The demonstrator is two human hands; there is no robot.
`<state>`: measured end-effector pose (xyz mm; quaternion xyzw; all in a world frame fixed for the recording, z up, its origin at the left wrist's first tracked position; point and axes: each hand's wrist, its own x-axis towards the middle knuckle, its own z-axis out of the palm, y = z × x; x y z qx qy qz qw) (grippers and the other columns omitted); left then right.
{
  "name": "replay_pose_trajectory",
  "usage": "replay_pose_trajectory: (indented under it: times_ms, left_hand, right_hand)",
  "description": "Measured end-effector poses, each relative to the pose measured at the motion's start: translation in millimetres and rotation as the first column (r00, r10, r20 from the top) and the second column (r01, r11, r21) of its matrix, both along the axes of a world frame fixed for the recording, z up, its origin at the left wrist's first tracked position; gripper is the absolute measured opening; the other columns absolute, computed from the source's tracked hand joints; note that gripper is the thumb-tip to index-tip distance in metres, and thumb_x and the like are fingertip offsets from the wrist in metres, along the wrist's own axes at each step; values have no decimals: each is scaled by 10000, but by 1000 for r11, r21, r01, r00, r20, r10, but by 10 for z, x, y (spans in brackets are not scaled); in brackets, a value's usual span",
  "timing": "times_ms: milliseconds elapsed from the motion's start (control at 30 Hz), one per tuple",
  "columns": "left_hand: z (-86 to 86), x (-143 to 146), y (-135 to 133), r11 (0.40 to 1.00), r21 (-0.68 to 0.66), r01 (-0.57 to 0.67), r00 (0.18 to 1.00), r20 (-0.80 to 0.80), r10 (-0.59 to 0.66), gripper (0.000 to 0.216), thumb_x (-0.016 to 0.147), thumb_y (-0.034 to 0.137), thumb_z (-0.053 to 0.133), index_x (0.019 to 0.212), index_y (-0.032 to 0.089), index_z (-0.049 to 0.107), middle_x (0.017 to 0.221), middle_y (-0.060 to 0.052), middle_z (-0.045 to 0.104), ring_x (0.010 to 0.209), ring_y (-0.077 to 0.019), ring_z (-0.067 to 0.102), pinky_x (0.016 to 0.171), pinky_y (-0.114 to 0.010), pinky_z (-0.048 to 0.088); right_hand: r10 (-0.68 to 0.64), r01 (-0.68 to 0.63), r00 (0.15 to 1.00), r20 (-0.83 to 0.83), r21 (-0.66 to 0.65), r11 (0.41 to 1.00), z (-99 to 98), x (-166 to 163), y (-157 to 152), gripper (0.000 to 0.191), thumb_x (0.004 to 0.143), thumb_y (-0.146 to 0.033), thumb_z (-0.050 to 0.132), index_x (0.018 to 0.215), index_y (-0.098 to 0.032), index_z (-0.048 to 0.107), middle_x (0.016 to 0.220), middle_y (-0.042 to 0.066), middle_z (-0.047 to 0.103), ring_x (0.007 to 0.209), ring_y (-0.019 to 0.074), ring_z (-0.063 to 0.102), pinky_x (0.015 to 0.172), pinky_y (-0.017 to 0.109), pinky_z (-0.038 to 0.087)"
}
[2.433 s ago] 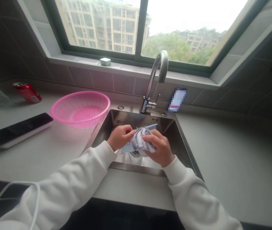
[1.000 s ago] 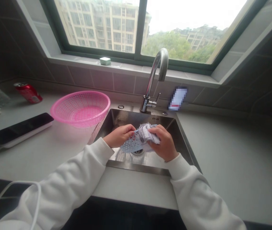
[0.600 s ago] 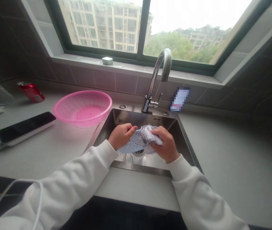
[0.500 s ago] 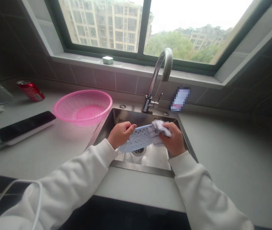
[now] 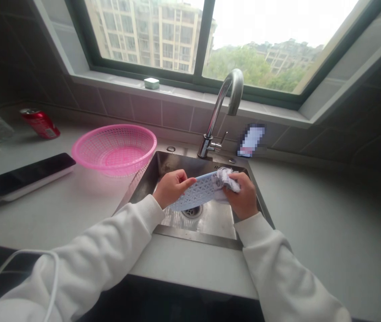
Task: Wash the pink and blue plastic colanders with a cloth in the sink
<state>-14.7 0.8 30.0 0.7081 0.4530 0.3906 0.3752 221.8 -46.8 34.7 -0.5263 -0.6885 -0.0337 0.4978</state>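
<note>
Over the steel sink [image 5: 193, 233] I hold a light blue plastic basket [image 5: 195, 193] with a pattern of holes, tilted on its side. My left hand [image 5: 173, 187] is closed on its left rim, the thumb lying along the upper edge. In my right hand [image 5: 243, 196] is a bunched white and grey cloth [image 5: 226, 179], pressed around the basket's right rim. The fingers of both hands are partly hidden behind the basket and cloth. Below the basket the drain [image 5: 192, 211] shows.
Behind the sink stands a curved chrome faucet [image 5: 212, 120]. To the left are a pink basket [image 5: 116, 167], a black-topped white box [image 5: 31, 174] and a red can [image 5: 39, 124]. A pixelated phone-like object [image 5: 251, 140] leans at the back right. A small green-white block [image 5: 151, 83] sits on the sill.
The basket has turned slightly in my hands, and my left thumb has slid a little to the right along its rim. My right hand keeps the cloth at the right rim.
</note>
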Motion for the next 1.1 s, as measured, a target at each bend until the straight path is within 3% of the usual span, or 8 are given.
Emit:
replay_pose_trajectory:
  times_ms: [133, 200, 400, 500, 600, 700, 900, 1100]
  left_hand:
    - [-16, 32, 3, 1000, 5, 30, 999, 31, -30, 469, 822, 610, 585, 628, 199, 472, 510, 50, 501, 484, -124, 510, 504, -244, 339]
    - [-13, 24, 6, 999, 19, 43, 999, 19, -44, 459, 806, 595, 606, 618, 197, 475, 518, 47, 501, 488, -118, 491, 497, -240, 329]
    - [45, -61, 21, 987, -122, 105, 990, 107, -92, 392, 746, 533, 673, 646, 195, 500, 539, 53, 486, 481, -117, 505, 468, -229, 349]
    - [67, -119, 44, 972, -108, 207, 975, 100, -196, 328, 821, 499, 596, 785, 173, 620, 638, 17, 571, 563, -132, 543, 527, -247, 407]
    - [92, -181, 80, 956, -44, 292, 956, -21, -293, 313, 889, 441, 510, 920, 174, 670, 751, -16, 636, 687, -154, 567, 606, -260, 431]
    - [107, -205, 93, 950, -52, 309, 946, -86, -312, 284, 892, 403, 489, 908, 174, 657, 789, -30, 649, 735, -167, 574, 639, -269, 443]
    - [72, -139, 21, 973, -113, 202, 978, -36, -207, 342, 876, 454, 480, 660, 192, 520, 545, 33, 501, 513, -131, 519, 509, -249, 373]
    - [100, -139, 9, 999, -30, -20, 1000, -13, 20, 537, 843, 670, 509, 591, 196, 486, 490, 25, 511, 462, -122, 477, 486, -251, 332]
  right_hand:
    - [267, -267, 963, 27, 17, 963, 72, -303, -160, 236, 729, -170, 703, 942, -247, 639, 846, 9, 614, 740, 186, 609, 637, 305, 510]
    - [326, -325, 944, 60, -16, 945, 79, -341, -174, 234, 739, -177, 702, 954, -249, 643, 849, 9, 614, 739, 183, 613, 635, 302, 514]
    - [-52, 52, 998, 19, 23, 998, -42, 212, 52, 208, 711, -160, 649, 910, -220, 630, 863, 29, 645, 795, 225, 629, 724, 376, 531]
    - [-82, 80, 996, 42, 44, 996, -55, 333, 74, 207, 712, -157, 655, 909, -216, 632, 860, 31, 645, 795, 228, 629, 724, 380, 529]
    - [14, -19, 996, 85, 67, 998, -11, 212, 9, 217, 725, -154, 671, 927, -224, 634, 866, 27, 637, 811, 222, 623, 731, 371, 524]
    - [113, -118, 991, 73, 70, 990, 40, -34, -97, 229, 734, -149, 686, 942, -231, 636, 843, 13, 608, 769, 198, 601, 687, 336, 510]
    - [373, -374, 928, -18, -19, 927, 8, -256, -154, 218, 741, -189, 706, 946, -239, 649, 843, -1, 605, 718, 168, 599, 618, 287, 491]
    - [38, -45, 991, -127, -59, 997, -23, 33, -6, 185, 705, -174, 662, 878, -229, 624, 848, 5, 657, 777, 204, 625, 723, 351, 521]
